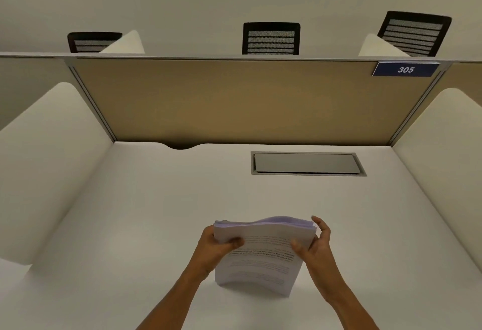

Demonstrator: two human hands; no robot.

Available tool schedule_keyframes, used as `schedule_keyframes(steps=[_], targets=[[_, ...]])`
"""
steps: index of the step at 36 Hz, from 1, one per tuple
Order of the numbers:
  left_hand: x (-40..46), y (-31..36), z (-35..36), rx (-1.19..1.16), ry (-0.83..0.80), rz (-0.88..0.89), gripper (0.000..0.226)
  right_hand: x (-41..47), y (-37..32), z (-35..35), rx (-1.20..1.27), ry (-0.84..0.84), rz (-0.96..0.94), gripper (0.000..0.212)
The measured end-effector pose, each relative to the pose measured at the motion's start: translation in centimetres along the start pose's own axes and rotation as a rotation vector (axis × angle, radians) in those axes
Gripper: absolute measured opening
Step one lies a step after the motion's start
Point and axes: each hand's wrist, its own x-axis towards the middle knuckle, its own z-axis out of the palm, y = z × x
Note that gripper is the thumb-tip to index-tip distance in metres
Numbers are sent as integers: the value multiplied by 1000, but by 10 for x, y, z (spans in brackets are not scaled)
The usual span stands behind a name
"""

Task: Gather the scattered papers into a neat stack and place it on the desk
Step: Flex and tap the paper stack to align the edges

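Head view: paper stack (260,254) upright on desk (130,225), pinched between left hand (216,247) and right hand (314,247).

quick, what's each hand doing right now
Left hand: holding the paper stack by its left edge, thumb on the front.
Right hand: holding the stack's right edge, thumb on the front, fingers behind.
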Motion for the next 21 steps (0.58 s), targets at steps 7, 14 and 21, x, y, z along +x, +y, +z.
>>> schedule_keyframes(steps=[7, 14, 21], targets=[[-7, -4, -7, -34, 0, -15, 44, 0, -4, 21, -63, 65, 7, 19], [-8, -7, -16, -77, 113, 8, 43, 9, -16, 27, -70, 101, -61, 24], [-10, -11, -19, -44, 60, 0, 40, 11, -3, 20, -90, 41, -34, 28]])
